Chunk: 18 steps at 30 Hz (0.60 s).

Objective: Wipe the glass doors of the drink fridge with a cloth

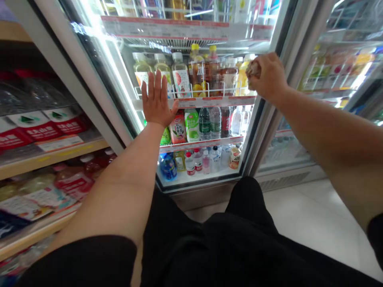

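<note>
My left hand lies flat, fingers stretched out, against the glass door of a lit drinks fridge. My right hand is closed around a crumpled brownish cloth near the door's right edge. Most of the cloth is hidden in the fist. Behind the glass, the shelf level with my hands carries bottled drinks, among them a white-capped bottle with a fruit label and a yellow-capped tea bottle.
At left stands a wooden-edged shelf with red-labelled bottles. A second fridge door is on the right, past the metal frame. Below are my knees and the pale tiled floor.
</note>
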Each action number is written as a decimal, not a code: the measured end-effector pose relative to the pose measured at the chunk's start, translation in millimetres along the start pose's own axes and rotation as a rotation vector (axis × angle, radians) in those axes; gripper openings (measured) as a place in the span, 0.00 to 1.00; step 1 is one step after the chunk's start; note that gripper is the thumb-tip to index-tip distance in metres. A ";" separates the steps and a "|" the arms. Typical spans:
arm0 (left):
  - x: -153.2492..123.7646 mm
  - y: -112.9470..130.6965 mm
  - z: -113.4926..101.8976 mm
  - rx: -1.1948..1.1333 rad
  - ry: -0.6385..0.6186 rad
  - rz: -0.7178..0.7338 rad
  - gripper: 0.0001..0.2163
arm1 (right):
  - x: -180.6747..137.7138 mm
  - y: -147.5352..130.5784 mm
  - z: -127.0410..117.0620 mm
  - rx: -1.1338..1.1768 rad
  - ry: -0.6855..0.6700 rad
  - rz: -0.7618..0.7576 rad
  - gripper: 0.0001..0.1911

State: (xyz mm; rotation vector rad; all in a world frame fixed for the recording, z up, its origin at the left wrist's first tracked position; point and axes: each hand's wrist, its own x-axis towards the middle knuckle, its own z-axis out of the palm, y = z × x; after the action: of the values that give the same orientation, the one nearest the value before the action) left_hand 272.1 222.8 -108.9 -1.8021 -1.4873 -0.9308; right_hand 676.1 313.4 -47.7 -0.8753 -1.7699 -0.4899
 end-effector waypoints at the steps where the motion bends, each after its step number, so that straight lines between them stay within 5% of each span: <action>1: 0.6 -0.6 0.7 0.005 -0.002 -0.004 0.49 | 3.1 5.1 -3.1 -0.003 0.021 0.064 0.15; 18: -1.9 6.2 -5.7 0.005 -0.015 -0.018 0.46 | -35.8 25.8 -10.7 -0.093 0.087 0.238 0.13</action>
State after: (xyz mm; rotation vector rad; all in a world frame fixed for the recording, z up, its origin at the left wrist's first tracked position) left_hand 277.2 216.0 -107.5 -1.7992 -1.5161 -0.9232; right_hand 708.7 311.1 -79.1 -1.0984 -1.5499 -0.4490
